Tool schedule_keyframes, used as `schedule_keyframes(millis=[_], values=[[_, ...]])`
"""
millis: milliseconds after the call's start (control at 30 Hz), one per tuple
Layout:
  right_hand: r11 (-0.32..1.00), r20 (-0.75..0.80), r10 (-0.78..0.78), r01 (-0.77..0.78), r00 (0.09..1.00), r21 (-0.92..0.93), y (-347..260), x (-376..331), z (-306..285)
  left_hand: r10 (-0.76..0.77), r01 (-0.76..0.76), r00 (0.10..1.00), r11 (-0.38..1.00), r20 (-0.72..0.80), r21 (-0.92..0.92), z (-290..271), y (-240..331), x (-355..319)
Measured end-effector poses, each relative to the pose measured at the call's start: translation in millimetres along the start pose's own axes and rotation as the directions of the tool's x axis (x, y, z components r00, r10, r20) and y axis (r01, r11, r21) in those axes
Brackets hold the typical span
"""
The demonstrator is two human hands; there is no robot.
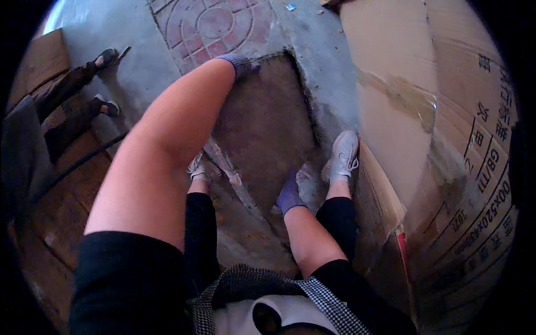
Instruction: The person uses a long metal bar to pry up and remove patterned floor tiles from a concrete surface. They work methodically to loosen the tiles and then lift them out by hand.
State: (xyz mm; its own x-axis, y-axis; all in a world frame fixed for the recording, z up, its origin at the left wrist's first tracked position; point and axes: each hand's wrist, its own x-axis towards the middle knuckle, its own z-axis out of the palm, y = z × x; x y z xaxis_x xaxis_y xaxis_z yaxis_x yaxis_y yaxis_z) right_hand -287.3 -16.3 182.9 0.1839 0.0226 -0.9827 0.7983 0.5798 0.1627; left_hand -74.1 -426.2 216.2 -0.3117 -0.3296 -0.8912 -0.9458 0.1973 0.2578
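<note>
A flat brown piece that looks like cardboard (265,120) lies between my arms, with a pale strip like torn tape (230,170) along its left side. My left hand (239,66), in a greyish purple knitted glove, reaches to its far left corner; the fingers are hidden there. Close to my body, my right hand (291,196), gloved in purple, is at the near right part of the piece. Its fingers look closed on the edge, partly lost in the dim light. Something whitish (306,180), too blurred to name, shows beside it.
A large printed cardboard box (402,128) stands close on my right. My two light shoes (343,153) are either side of the brown piece. At the left, another person's legs (67,92) rest near more cardboard (42,61). Red paving (215,25) and grey floor (131,28) lie beyond.
</note>
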Motion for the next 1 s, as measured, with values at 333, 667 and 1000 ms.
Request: schedule_keyframes(millis=[333,667,1000], values=[[0.995,-0.035,-0.100,0.099,0.994,-0.032,13.8,-27.9,46.7,-0.223,0.223,0.975,0.974,-0.015,0.046,20.6,-12.3,-3.1],[0.993,0.037,0.115,-0.114,0.993,-0.029,-19.1,-74.3,75.3,0.026,-0.032,0.997,0.996,-0.077,-0.080,6.9,14.0,-14.4],[0.881,0.207,-0.196,0.265,0.959,-0.392,-137.1,-135.6,63.5,-0.374,0.369,0.927,0.923,-0.032,-0.108,-34.0,90.5,-9.6]])
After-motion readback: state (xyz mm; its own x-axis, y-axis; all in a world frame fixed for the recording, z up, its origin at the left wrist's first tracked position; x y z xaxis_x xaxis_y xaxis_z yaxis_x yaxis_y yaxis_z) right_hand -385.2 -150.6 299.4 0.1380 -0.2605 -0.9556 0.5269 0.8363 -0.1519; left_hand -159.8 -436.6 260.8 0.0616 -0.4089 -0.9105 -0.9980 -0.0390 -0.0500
